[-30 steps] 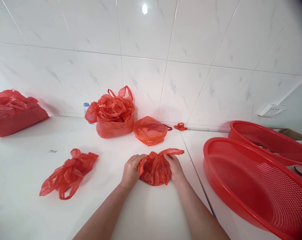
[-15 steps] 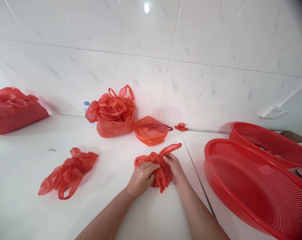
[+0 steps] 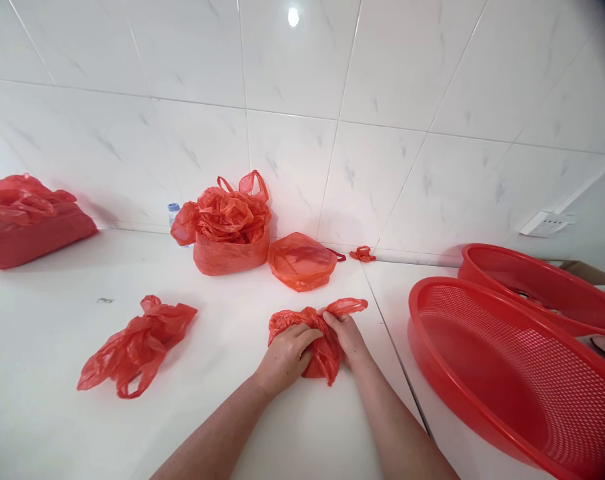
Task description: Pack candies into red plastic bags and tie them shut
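Note:
A crumpled red plastic bag (image 3: 327, 357) lies on the white table between my hands. My left hand (image 3: 288, 350) is closed on its left and middle part, the fingertips hidden in the folds. On the other side my right hand (image 3: 347, 333) grips the bag near the base of a twisted strip that points right. Another red bag (image 3: 142, 343) lies loose and crumpled to the left. Behind my hands sits a flattened, rounded red bag (image 3: 302, 262), beside a red bag stuffed with more bags (image 3: 232, 230).
Two red plastic baskets (image 3: 482, 373) (image 3: 542, 277) stand at the right. A large red bundle (image 3: 37, 227) is at the far left. A small bottle (image 3: 173, 212), a little red scrap (image 3: 363, 253) and a socket (image 3: 547, 224) are along the tiled wall.
The strip at the bag's upper right has tipped lower and opened into a loop. My right hand has shifted slightly, its thumb now over the strip's base. My left hand is nearly unmoved.

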Available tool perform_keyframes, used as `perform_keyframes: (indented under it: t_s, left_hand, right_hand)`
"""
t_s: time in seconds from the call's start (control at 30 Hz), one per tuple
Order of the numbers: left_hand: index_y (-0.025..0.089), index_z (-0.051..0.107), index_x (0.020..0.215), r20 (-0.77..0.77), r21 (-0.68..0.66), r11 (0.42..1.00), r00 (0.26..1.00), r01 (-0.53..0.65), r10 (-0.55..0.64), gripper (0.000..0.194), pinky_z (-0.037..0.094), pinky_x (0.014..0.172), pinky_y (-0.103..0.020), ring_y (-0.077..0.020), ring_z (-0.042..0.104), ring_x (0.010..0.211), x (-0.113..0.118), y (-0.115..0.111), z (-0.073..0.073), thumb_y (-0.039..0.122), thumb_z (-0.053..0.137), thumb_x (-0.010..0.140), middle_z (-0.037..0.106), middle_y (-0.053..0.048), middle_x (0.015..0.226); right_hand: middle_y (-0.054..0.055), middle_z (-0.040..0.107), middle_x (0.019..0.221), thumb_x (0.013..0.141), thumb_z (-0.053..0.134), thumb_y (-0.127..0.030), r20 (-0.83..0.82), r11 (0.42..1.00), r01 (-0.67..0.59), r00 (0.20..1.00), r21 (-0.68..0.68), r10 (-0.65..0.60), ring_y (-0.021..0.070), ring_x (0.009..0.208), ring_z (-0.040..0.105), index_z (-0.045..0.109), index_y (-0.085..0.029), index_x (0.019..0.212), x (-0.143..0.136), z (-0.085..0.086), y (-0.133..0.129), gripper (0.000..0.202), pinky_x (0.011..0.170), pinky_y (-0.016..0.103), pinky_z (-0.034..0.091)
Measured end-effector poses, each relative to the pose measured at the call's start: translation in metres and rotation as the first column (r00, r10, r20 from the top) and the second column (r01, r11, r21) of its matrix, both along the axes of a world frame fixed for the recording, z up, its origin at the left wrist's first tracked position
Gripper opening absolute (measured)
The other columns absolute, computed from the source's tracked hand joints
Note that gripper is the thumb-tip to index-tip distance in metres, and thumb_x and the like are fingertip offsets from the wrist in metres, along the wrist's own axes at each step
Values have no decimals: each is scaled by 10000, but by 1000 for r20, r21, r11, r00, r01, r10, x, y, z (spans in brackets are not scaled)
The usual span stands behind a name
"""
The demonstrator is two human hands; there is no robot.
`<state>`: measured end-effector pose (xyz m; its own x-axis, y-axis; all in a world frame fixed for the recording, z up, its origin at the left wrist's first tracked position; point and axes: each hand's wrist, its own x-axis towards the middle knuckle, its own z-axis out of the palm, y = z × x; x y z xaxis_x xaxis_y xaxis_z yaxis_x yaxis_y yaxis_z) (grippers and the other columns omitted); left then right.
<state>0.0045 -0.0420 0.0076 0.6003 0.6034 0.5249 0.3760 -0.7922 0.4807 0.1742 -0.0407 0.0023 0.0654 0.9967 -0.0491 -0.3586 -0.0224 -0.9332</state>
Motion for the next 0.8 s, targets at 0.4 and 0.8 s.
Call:
perform_keyframes:
  t_s: [0.4, 0.8]
  left_hand:
    - [180, 433, 636, 49, -88, 996, 998, -33, 37, 202, 362, 577, -233, -119, 440, 647, -1, 3, 4, -14, 415, 689, 500, -3, 684]
    - [174, 363, 575, -17, 26, 1000, 1000, 0, 0, 194, 281, 519, -234, -109, 355, 583, 6, -8, 1, 5, 427, 645, 429, 7, 604]
  right_hand:
    - [-7, 615, 674, 606, 780, -406, -131, 976, 204, 968, -80, -213, 143, 650, 556, 680, -190, 726, 1, -3, 8, 266, 652, 290, 447]
    - [-31, 538, 640, 664, 728, -429, -20, 977, 209, 977, -50, -210, 114, 579, 469, 655, -206, 770, 1, -2, 4, 257, 565, 262, 396]
